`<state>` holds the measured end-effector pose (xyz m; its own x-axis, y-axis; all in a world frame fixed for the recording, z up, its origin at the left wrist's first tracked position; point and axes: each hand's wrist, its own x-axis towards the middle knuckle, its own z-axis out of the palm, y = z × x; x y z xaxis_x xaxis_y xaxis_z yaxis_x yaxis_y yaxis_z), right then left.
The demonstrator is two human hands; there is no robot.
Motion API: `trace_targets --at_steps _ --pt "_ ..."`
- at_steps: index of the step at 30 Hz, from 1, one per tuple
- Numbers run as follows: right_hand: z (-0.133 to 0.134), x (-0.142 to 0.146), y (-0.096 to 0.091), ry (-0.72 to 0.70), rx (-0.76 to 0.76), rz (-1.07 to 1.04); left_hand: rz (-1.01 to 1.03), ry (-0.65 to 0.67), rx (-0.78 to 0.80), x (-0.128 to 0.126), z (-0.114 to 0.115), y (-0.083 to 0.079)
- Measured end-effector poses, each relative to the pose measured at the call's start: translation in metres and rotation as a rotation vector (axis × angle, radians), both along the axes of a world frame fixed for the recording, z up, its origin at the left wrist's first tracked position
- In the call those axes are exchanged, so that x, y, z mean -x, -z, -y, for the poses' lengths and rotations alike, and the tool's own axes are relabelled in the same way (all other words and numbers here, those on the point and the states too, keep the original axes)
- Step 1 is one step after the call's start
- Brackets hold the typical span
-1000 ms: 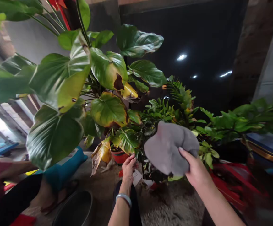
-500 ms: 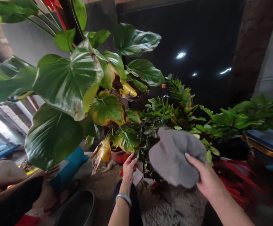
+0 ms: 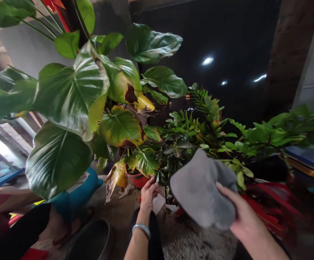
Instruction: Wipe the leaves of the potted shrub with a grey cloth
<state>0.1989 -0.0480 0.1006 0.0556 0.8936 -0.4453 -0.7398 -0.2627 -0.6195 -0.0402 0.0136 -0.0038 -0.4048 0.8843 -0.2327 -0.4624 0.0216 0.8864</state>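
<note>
My right hand (image 3: 243,220) grips a grey cloth (image 3: 200,189), held against the small dark-leaved plant (image 3: 178,151) in front of me. My left hand (image 3: 148,195), with a pale bracelet on the wrist, reaches in low among that plant's leaves and stems beside a white tag (image 3: 159,203); its fingers are curled and partly hidden. A big plant with broad glossy leaves (image 3: 72,97), some yellowed and brown-edged, rises from a red pot (image 3: 137,179) just left of my left hand.
Another person's arm and leg (image 3: 13,220) lie at the lower left near a teal cushion (image 3: 75,195). A dark round basin (image 3: 90,242) sits on the floor. Feathery green plants (image 3: 267,135) spread right over red objects (image 3: 265,206).
My right hand and the grey cloth have slid down and a little right along the small plant. My left hand has stayed put. The big leaves have swayed slightly.
</note>
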Motion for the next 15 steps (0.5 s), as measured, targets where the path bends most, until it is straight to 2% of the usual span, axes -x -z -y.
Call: trace_targets --at_steps 2,3,4,6,9,11,13,15 --pt "-0.03 -0.001 -0.021 0.085 -0.112 -0.047 0.004 -0.002 -0.003 -0.002 0.0 -0.001" --pt "-0.043 0.0 -0.025 0.1 -0.129 -0.056 0.01 -0.008 -0.005 -0.003 0.0 -0.002" --pt "-0.052 0.001 -0.024 0.1 -0.114 -0.049 0.018 -0.018 -0.007 -0.004 0.0 -0.002" --pt "-0.054 0.007 -0.008 0.082 0.005 0.002 0.025 -0.033 -0.007 -0.004 0.001 -0.002" --pt "-0.018 0.021 0.031 0.052 0.239 0.057 0.027 -0.038 -0.016 -0.003 0.0 -0.002" --pt "0.015 0.033 0.047 -0.079 0.278 0.038 0.039 -0.034 -0.011 -0.001 -0.001 -0.002" --pt "0.037 0.043 0.045 -0.228 0.21 0.039 0.03 -0.012 0.006 0.001 -0.001 -0.003" --pt "0.036 0.049 0.027 -0.258 0.103 0.082 -0.021 0.008 0.006 0.002 -0.001 -0.003"
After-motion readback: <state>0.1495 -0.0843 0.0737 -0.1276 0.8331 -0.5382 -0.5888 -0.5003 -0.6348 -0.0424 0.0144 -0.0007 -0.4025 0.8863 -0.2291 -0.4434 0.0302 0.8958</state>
